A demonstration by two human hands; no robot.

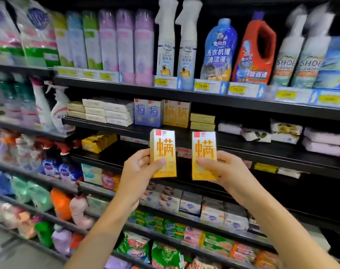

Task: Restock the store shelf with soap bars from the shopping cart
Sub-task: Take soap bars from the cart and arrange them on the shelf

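Note:
I hold two upright yellow soap boxes with a large orange character, side by side in front of the shelves. My left hand (pixel 139 167) grips the left soap box (pixel 163 150) by its lower half, thumb across the front. My right hand (pixel 221 167) grips the right soap box (pixel 204 150) the same way. Matching yellow boxes (pixel 176 113) stand on the black soap shelf (pixel 126 127) just above and behind, beside two blue boxes (pixel 148 112). The shopping cart is out of view.
White stacked soap packs (pixel 109 110) lie left of the blue boxes, flat yellow bars (pixel 202 121) to the right. Spray bottles and detergent (pixel 218 49) fill the top shelf. Wrapped soaps (pixel 190 204) and bags crowd the lower shelves. Bare black shelf (pixel 262 152) lies right of my hands.

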